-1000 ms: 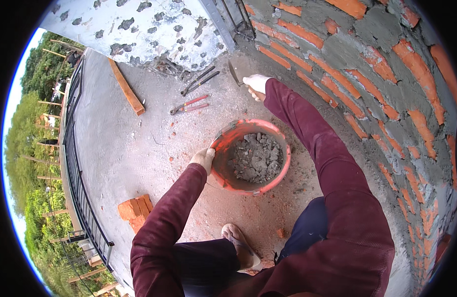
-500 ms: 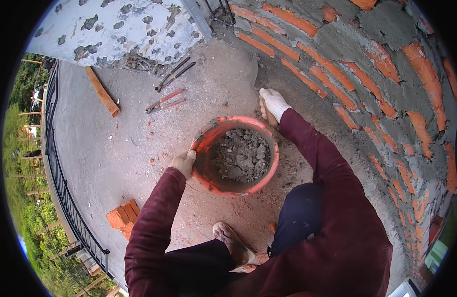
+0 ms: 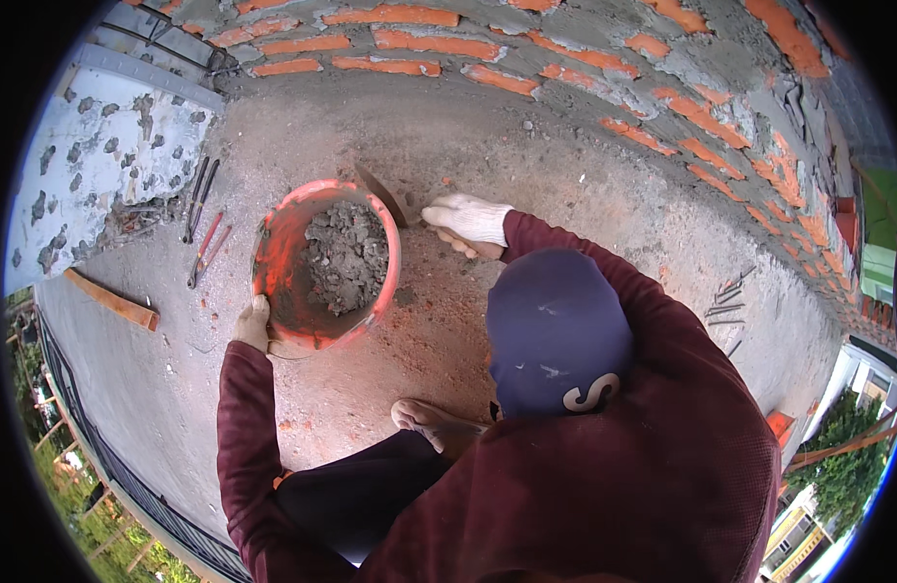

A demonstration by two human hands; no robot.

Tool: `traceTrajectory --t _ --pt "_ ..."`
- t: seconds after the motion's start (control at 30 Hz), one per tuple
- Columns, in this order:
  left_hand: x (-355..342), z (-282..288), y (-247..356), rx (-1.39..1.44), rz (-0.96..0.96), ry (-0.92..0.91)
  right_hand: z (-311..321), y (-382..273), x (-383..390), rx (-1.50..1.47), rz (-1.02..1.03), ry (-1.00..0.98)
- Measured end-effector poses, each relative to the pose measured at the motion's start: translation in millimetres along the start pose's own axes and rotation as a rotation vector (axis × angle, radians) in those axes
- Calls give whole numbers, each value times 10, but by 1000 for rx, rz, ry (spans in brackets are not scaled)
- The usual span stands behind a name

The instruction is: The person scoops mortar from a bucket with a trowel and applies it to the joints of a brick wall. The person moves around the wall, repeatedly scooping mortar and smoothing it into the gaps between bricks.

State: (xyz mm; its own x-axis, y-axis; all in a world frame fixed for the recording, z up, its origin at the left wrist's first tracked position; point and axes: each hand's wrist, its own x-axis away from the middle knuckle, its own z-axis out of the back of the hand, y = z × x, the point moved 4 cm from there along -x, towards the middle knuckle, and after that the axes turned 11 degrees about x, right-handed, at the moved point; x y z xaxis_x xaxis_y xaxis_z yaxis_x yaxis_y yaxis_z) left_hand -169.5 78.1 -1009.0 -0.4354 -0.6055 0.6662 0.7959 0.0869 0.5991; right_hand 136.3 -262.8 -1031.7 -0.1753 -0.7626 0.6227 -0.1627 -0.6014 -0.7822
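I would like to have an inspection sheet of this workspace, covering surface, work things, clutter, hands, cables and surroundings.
Surface: grey floor, dusty, with scattered reddish crumbs.
Work things: red bucket holding grey rubble; trowel blade beside its rim, contact unclear.
Clutter: black-handled tool, red-handled tool and wood strip left of the bucket; thin dark pieces far right.
Hands: left hand grips the bucket's rim; right hand holds the trowel.
Cables: nothing seen that is clearly a cable.
Surroundings: brick wall partly covered with grey mortar; dark railing at lower left.
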Motion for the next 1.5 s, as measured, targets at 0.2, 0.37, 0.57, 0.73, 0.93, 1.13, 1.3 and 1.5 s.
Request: traceTrajectory --t 0.2,0.37,0.57,0.73,0.93,1.13,1.3,1.5 --pt "19 15 -78 29 59 70 729 714 599 233 -56 305" --pt "-153 160 -194 98 7 -9 1569 1007 1243 869 12 602" --pt "175 56 -87 127 59 -9 1332 1185 1938 1316 57 336" --pt "267 177 -436 285 230 -24 2040 1283 1630 1213 -68 324" --pt "391 -11 -10 159 182 -8 2604 995 1148 1262 26 413" --pt "544 115 -91 561 372 -238 2044 845 808 1233 -20 606" --pt "874 68 529 392 118 -194 1759 544 1317 1195 167 660" --pt "1373 -207 606 1038 138 -223 521 -1222 1525 1603 276 514"
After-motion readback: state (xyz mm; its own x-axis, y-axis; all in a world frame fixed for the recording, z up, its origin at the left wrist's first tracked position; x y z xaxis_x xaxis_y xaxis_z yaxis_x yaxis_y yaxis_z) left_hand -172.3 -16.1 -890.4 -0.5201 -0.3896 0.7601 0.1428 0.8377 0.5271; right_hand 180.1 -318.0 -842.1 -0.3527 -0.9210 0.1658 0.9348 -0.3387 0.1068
